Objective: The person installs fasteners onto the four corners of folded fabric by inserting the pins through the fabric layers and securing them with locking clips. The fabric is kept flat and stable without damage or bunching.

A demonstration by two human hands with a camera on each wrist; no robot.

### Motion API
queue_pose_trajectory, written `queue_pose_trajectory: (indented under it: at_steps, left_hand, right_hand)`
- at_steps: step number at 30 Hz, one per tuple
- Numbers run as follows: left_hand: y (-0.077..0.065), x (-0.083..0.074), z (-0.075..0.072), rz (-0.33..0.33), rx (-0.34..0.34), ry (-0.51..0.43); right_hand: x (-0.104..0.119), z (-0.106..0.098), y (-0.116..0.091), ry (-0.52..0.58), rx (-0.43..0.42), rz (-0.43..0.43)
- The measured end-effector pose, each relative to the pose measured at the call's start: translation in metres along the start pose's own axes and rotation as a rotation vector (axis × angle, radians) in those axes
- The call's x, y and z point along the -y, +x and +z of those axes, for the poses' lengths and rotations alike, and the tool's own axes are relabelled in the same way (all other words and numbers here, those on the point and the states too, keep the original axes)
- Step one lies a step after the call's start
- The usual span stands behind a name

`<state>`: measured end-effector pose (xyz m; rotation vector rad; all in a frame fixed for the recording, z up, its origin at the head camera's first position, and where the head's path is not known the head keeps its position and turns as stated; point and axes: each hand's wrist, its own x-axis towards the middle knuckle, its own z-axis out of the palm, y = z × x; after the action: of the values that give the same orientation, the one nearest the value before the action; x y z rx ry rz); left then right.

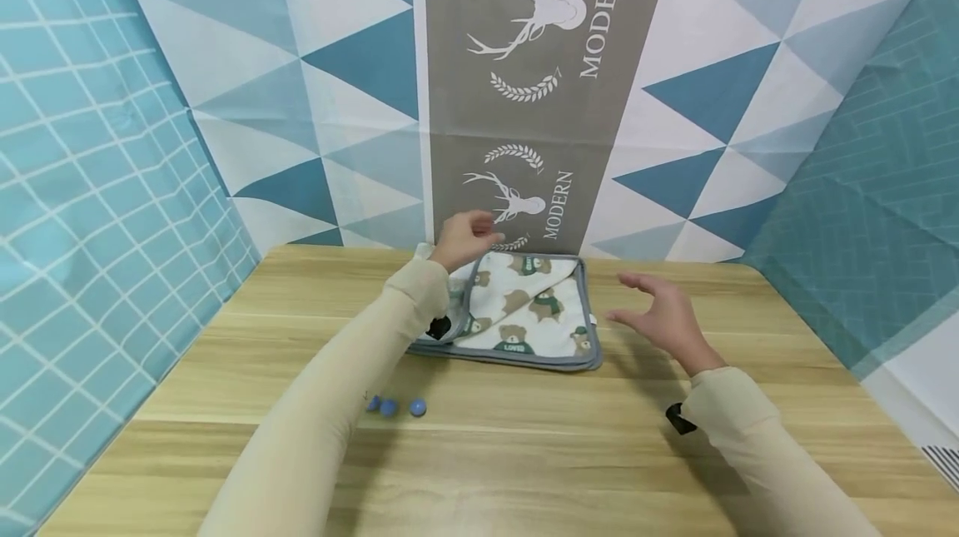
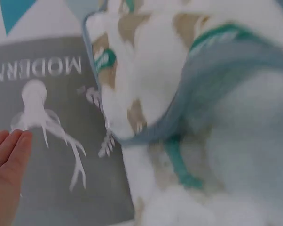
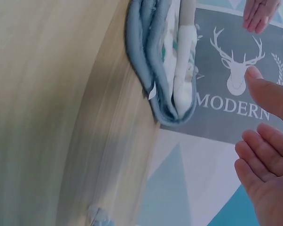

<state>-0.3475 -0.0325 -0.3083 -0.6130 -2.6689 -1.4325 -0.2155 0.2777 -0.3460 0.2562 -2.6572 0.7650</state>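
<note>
A folded white fleece blanket with brown bears in green scarves and a grey-blue bound edge [image 1: 547,316] lies flat on the pale wood-grained bench [image 1: 524,462], near its far edge and in front of the patterned backdrop. Its left part is partly covered by the cream left sleeve [image 1: 315,404], and a small white tag [image 1: 593,320] sticks out at its right edge. The left hand [image 1: 466,241] is raised over the blanket's far left corner; its grip is loose, the fingers gently bent and holding nothing, and the left wrist view shows the fingertips apart from the cloth. The right hand [image 1: 663,319] is raised just beside the blanket's right edge, its grip spread, thumb well apart from the fingers, with nothing between them. A cream right sleeve [image 1: 779,454] covers that forearm, and a small black piece [image 1: 680,419] shows by its cuff. Nearer the person, three small round blue objects [image 1: 417,408] sit on the bench beside the left forearm. Behind, a backdrop of blue, grey and white triangles [image 1: 360,62] carries a grey-brown panel with white deer heads and the word MODERN [image 1: 457,87].
</note>
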Motion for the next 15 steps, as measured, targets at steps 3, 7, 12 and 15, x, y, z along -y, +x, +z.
queue_pose_trajectory:
  at_steps: [3,7,12,15]
  left_hand:
    - [-0.012,-0.008,0.011,0.057,0.082,0.023]
    - [-0.028,-0.02,0.03,0.171,0.193,0.067]
    - [-0.043,-0.038,0.057,0.3,0.381,0.169]
    - [-0.051,-0.044,0.074,0.356,0.503,0.279]
  right_hand:
    - [-0.006,-0.002,-0.005,-0.01,0.008,-0.003]
    - [-0.015,-0.005,-0.013,-0.025,0.008,0.0]
    - [-0.025,-0.012,-0.018,-0.047,-0.003,-0.013]
    - [-0.03,-0.016,-0.02,-0.076,0.021,-0.032]
